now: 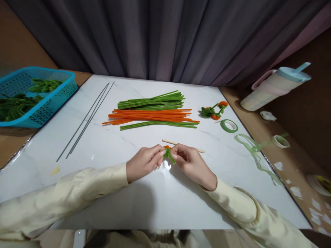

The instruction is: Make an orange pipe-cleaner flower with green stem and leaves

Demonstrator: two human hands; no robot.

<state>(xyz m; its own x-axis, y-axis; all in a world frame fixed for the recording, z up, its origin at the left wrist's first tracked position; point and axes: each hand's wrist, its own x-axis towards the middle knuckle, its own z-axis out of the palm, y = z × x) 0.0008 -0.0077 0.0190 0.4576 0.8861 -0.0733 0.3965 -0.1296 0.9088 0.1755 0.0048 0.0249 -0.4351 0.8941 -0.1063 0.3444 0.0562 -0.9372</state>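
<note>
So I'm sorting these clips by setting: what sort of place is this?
Probably a home craft table: bundled pipe cleaners, a roll of green floral tape, and both hands pinching a small green-and-orange piece.

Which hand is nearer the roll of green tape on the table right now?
The right hand. The roll of green tape lies beyond it, further to the right. The left hand sits further away, on the other side of the small orange-and-green piece both hands pinch.

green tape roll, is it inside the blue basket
No, the green tape roll lies flat on the white table at the right, far from the blue basket at the left edge.
</note>
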